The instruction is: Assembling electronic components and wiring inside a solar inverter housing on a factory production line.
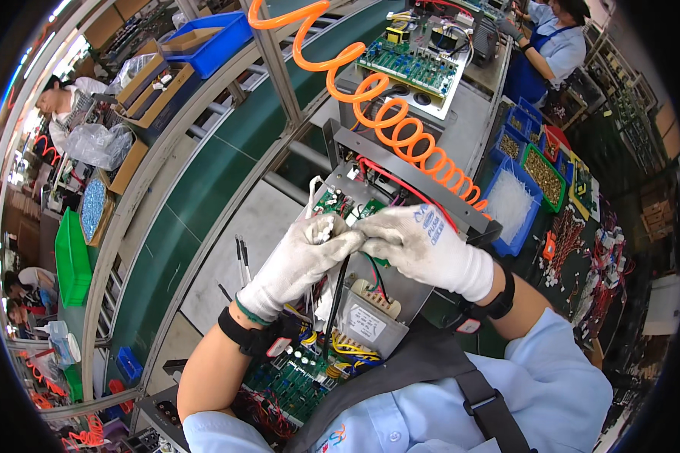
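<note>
Both my hands wear white gloves and meet fingertip to fingertip above an opened electronics unit. My left hand (310, 249) is closed, with a small white connector (325, 230) showing among its curled fingers. A white cable (312, 195) sticks up beside it. My right hand (419, 245) pinches at the same spot; what lies between its fingertips is hidden. From under the fingers a black cable (334, 298) runs down past a silver transformer (366, 321) with yellow leads. Nearer my body sits a green circuit board (295, 389). Red wires (400, 185) pass behind my right hand.
An orange coiled air hose (400, 128) hangs across the bench over a grey metal bracket (415, 177). Another open unit (415, 60) stands beyond. On the right are blue bins (514, 204), a green screw tray (544, 177) and wire bundles (563, 245). A co-worker (548, 49) stands far right.
</note>
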A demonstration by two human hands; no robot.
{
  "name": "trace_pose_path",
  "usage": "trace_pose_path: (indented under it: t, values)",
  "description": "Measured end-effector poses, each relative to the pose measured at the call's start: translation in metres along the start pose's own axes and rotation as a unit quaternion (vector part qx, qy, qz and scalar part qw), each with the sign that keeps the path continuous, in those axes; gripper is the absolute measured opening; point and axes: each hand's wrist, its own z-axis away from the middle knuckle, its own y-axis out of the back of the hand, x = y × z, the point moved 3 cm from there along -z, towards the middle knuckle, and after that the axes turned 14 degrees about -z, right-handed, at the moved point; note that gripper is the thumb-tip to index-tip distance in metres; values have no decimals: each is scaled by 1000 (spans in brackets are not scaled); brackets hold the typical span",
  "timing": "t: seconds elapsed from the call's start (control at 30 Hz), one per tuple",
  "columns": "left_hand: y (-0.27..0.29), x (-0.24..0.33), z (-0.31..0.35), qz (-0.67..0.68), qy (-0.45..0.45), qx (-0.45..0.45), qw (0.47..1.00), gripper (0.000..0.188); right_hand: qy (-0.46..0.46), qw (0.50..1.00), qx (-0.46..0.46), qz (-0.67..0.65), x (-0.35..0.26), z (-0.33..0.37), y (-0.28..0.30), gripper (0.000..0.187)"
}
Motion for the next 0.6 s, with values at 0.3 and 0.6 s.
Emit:
trace_pose_path:
  t: [0.3, 0.6]
  values:
    - [-3, 2, -4, -11, -9, 39, 999, 15, -106, 982, -130, -83, 1, -19, 31, 22]
    - [-50, 34, 10, -699, -203, 36, 685, 24, -4, 989, -45, 144, -4, -23, 35, 20]
